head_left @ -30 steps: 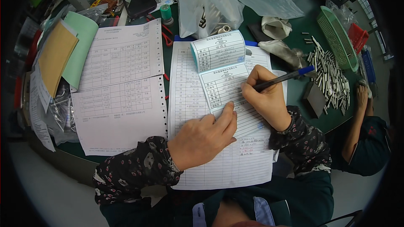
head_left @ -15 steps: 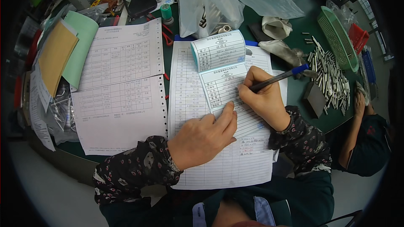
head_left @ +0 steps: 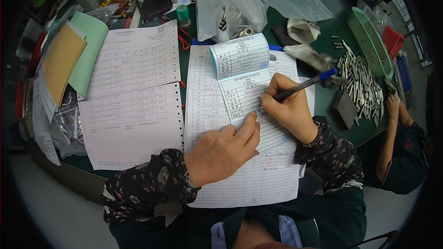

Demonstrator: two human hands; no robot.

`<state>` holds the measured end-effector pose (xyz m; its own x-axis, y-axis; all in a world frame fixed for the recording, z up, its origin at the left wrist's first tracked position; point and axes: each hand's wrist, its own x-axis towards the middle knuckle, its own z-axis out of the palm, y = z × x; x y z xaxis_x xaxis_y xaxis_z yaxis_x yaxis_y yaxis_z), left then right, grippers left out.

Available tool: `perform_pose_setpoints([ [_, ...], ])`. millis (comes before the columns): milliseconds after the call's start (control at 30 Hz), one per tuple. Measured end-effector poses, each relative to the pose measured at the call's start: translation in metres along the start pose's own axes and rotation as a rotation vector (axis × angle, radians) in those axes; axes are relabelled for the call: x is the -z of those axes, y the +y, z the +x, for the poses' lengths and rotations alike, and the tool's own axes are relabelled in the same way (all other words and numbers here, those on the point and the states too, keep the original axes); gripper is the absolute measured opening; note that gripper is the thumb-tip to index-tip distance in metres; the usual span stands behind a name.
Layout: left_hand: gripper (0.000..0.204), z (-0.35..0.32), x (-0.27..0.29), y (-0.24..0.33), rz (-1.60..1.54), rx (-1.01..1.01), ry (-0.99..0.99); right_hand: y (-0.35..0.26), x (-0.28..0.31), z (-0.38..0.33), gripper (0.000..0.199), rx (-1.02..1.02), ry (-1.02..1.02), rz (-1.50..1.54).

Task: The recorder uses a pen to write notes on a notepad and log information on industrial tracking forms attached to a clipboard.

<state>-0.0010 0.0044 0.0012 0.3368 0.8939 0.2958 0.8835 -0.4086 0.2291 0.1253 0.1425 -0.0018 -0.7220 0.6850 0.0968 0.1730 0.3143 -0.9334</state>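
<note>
My right hand is closed round a black pen with a blue cap. The pen's tip end is at a printed label form, beneath my fingers. A label strip with handwriting curls up just beyond that form. My left hand rests on the papers, its index finger stretched out onto the form's lower edge and the other fingers loosely bent, gripping nothing. Under both hands lies a lined, partly filled table sheet. To the left is a printed document with punched edges.
A heap of metal pins lies at right beside a dark block, soiled gloves and a green basket. Plastic bags stand at the back. A co-worker's arms reach in from the far right.
My hands, the pen and the papers look almost unmoved. The co-worker's hands at the far right have shifted slightly.
</note>
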Motion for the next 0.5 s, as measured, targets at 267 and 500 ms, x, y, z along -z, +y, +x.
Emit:
perform_pose_setpoints([
  [267,0.039,0.0004,0.0007,0.0005,0.016,0.0,-0.007,-0.0013,0.0006,-0.0002,0.019,-0.005,0.016,0.016],
  [500,0.039,0.0004,0.0019,0.001,0.002,0.009,-0.017,0.0016,0.0022,-0.0011,0.018,-0.038,0.058,0.067],
])
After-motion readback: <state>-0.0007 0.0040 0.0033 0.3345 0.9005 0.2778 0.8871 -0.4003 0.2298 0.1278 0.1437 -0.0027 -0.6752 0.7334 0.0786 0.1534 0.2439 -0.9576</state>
